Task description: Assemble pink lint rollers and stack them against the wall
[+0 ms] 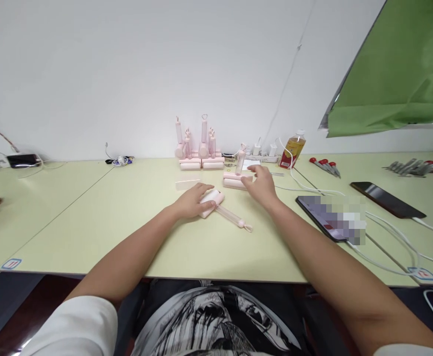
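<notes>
My left hand [196,200] is closed over the head of a pink and white lint roller [218,197] lying on the table, with the thumb on its near side. The roller's clear pink handle [231,216] points toward the lower right and ends in a loop. My right hand [261,185] is at the right end of a second lint roller [233,183], whose handle stands upright. Its thumb and fingers are apart, and the thumb appears to touch the roller's end. A clear plastic cover [188,184] lies beyond my left hand.
Several pink lint rollers [201,162] stand grouped by the wall. A juice bottle [292,149] and a power strip [268,158] are right of them. Farther right lie a phone [318,217], a dark phone [387,199], white cables and red-ended tools [325,166].
</notes>
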### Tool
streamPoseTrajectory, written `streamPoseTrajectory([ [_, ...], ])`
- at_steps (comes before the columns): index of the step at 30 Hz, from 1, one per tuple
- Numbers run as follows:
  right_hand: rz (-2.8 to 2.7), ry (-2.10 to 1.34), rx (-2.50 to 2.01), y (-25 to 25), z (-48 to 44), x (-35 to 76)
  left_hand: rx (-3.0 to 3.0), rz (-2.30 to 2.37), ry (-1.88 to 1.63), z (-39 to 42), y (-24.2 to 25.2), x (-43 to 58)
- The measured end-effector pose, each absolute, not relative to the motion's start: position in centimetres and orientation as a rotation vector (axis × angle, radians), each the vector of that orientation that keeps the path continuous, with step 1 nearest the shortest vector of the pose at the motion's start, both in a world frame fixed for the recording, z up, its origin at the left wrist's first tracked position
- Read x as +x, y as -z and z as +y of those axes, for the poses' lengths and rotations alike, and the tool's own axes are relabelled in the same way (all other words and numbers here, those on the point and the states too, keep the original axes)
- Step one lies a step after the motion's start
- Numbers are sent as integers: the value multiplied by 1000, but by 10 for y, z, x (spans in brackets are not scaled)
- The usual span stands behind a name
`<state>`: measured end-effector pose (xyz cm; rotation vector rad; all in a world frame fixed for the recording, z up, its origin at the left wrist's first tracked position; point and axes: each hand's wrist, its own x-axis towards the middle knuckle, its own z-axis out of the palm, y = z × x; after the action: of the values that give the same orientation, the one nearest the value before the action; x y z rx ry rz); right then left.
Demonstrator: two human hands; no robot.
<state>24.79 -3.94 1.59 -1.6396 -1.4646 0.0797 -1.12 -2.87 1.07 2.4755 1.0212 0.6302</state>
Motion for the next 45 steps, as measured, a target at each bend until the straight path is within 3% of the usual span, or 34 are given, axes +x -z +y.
streamPoseTrajectory([
  [6, -1541, -462, -1796, 9, -16, 278, 2309, 1082, -576, -24, -8, -15],
  [14, -1578, -624, -1592, 17, -17, 261, 2191, 1179, -677, -16, -4, -20],
  [21, -1601, -443, -1697, 2, -30, 250, 2315, 1205, -280, -29, -18, -14],
  [26, -1480, -159, -1420, -19, -47, 236, 2278, 1207, -273, -39, -22, -10],
  [32, -1833, -787, -1401, -13, -61, 218, 2309, 1120, -342, -38, -21, -13],
  [37, -1645, -1249, -1337, -3, -57, 215, 2321, 1085, -408, -24, -16, -22],
  [41, -1486, -1378, -1235, -1, -57, 210, 2358, 1091, -432, -21, -15, -22],
  [45, -1512, -1400, -1171, 1, -58, 208, 2402, 1200, -208, -27, -17, -14],
])
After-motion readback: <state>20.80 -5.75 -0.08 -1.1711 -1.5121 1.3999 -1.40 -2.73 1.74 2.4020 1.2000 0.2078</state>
